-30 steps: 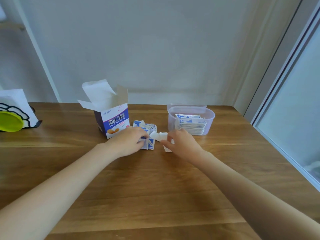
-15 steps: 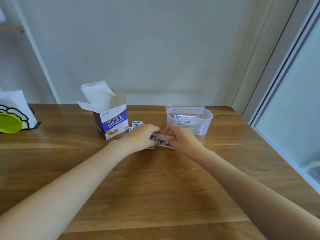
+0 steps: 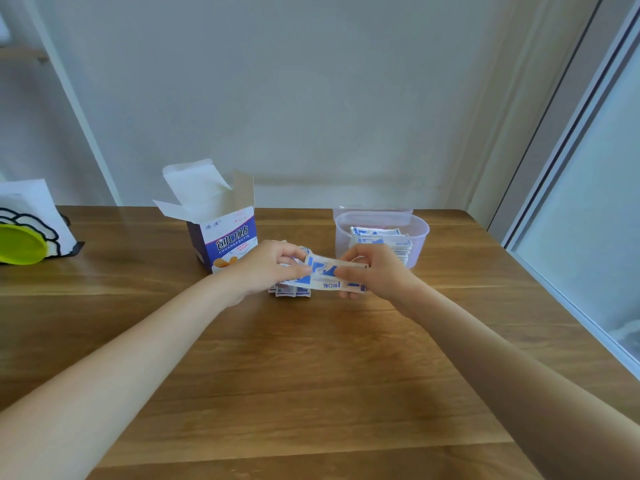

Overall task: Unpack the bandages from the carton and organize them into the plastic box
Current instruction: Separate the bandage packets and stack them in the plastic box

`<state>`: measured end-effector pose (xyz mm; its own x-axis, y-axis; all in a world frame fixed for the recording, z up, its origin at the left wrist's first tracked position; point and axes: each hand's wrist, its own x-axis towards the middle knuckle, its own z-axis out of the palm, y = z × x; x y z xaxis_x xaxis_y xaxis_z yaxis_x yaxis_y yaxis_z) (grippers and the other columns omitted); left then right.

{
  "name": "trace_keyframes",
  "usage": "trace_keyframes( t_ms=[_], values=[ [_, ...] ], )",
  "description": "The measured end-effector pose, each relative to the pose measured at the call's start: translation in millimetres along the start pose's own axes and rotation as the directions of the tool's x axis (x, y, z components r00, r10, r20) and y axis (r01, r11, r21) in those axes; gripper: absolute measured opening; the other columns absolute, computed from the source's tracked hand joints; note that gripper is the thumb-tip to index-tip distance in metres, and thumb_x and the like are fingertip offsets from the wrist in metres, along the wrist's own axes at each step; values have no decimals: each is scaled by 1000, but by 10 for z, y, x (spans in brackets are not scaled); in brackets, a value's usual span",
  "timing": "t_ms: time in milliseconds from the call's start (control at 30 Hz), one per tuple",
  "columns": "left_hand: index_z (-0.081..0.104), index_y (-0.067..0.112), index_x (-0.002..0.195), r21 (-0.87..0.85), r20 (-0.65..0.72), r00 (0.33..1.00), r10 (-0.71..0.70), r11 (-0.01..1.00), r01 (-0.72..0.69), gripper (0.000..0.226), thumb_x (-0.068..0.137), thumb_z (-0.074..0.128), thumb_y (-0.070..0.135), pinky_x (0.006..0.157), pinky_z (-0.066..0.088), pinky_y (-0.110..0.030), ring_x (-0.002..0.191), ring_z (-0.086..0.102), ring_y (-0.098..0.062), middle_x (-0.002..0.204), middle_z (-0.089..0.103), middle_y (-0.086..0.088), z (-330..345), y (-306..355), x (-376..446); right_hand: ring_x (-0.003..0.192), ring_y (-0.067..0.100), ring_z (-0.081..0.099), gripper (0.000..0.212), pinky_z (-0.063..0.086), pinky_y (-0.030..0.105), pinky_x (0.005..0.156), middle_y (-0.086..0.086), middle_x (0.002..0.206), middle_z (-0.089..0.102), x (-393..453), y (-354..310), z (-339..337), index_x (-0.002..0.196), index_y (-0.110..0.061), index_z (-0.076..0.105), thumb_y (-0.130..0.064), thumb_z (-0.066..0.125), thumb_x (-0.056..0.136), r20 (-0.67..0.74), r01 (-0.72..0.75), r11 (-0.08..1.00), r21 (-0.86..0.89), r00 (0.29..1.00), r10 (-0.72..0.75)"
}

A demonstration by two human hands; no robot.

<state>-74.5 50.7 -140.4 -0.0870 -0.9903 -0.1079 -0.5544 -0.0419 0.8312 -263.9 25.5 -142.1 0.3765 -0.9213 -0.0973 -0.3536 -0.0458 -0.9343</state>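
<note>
Left hand: the left hand [image 3: 268, 268] is at 12 o'clock from the person, above the table; its thumb and fingers are curled and pinch the left end of a small stack of bandages [image 3: 323, 273].
Right hand: the right hand [image 3: 372, 271] is just at 3 o'clock of the left one; its fingers are curled too and pinch the right end of the same stack.
Held bandages: white and blue wrappers, held flat between both hands and a little above the wood.
Loose bandages: some more loose bandages [image 3: 291, 291] lie on the table under the left hand, partly hidden by it.
Carton: the carton [image 3: 227, 240] stands upright at 9 o'clock of the hands, just beside the left hand, its top flaps open.
Plastic box: the plastic box [image 3: 420, 233] is at 1 o'clock of the right hand, near it; it is clear and without lid, and a pile of packed bandages [image 3: 377, 235] lies inside.
Table: a wooden table [image 3: 311, 375] bears all these things.
Far left: at 9 o'clock, at the table edge, a white paper with black drawing [image 3: 38, 209] and a yellow-green round thing [image 3: 19, 244] in front of it.
</note>
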Motion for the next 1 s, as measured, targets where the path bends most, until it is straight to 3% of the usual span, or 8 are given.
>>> trace_keyframes(
  t_ms=[133, 233, 467, 600, 700, 833, 900, 1000],
  values=[
    [68, 27, 90, -61, 11, 1000, -27, 998, 27, 9, 86, 64, 20, 74, 43, -14, 90, 63, -3, 90, 72, 7, -50, -51, -63, 52, 7, 67, 9, 56, 18, 51, 1, 74, 67, -8, 0, -4, 85, -12, 56, -17, 55, 92, -33, -33, 999, 2, 999, 33],
    [68, 25, 92, -73, -25, 998, -52, 996, 50, 9, 86, 64, 18, 74, 42, -13, 91, 62, -3, 89, 71, 7, -55, -65, -81, 68, 10, 66, 14, 57, 23, 58, 4, 84, 67, -2, 12, -19, 86, -12, 57, -20, 49, 96, -42, -51, 997, 57, 998, 54],
    [64, 20, 98, -99, -79, 995, -62, 994, 54, 15, 84, 67, 16, 72, 45, -13, 88, 61, -5, 89, 67, 6, 4, -38, -95, 84, 16, 63, 18, 53, 30, 81, 6, 89, 67, -13, 3, 11, 77, -12, 60, -17, 55, 93, 154, -126, 971, 204, 983, 95],
    [62, 22, 100, -59, -77, 995, -60, 997, 56, 17, 85, 66, 18, 62, 42, -11, 77, 58, 1, 83, 62, 15, 63, 4, -87, 84, 13, 63, 11, 53, 27, 79, 4, 89, 67, -5, -17, 66, 80, -12, 62, -17, 60, 89, 160, -116, 985, 125, 982, 95],
    [62, 25, 97, -42, -82, 995, -59, 998, 56, 14, 85, 65, 20, 58, 40, -10, 73, 58, 1, 80, 61, 17, 81, 26, -78, 87, 15, 64, 6, 53, 31, 84, 6, 95, 69, 8, -36, 87, 81, -15, 65, -19, 64, 86, 142, -80, 996, -32, 986, 84],
    [67, 12, 97, -32, -104, 990, -92, 995, 89, 16, 83, 68, 20, 61, 44, -13, 76, 59, -6, 88, 67, 3, 99, 11, -46, 88, 15, 67, 9, 54, 29, 83, 6, 96, 72, 1, -73, 89, 90, -11, 68, -16, 68, 83, 95, 14, 973, -228, 995, 8],
    [65, 13, 85, -76, -106, 987, -123, 990, 115, 5, 86, 64, 18, 62, 44, -18, 76, 57, -11, 95, 68, -8, 111, -20, -29, 89, 18, 69, 9, 54, 30, 81, 7, 95, 73, 1, -87, 77, 91, -10, 68, -14, 67, 83, 67, 87, 942, -325, 995, -69],
    [66, 19, 90, -126, -80, 985, -155, 981, 145, 6, 88, 61, 23, 57, 42, -18, 70, 53, -8, 96, 67, -5, 123, -52, -24, 88, 17, 68, 16, 56, 29, 75, 5, 97, 72, 4, -87, 66, 99, -13, 66, -15, 67, 83, 55, 146, 896, -419, 989, -135]
  ],
)
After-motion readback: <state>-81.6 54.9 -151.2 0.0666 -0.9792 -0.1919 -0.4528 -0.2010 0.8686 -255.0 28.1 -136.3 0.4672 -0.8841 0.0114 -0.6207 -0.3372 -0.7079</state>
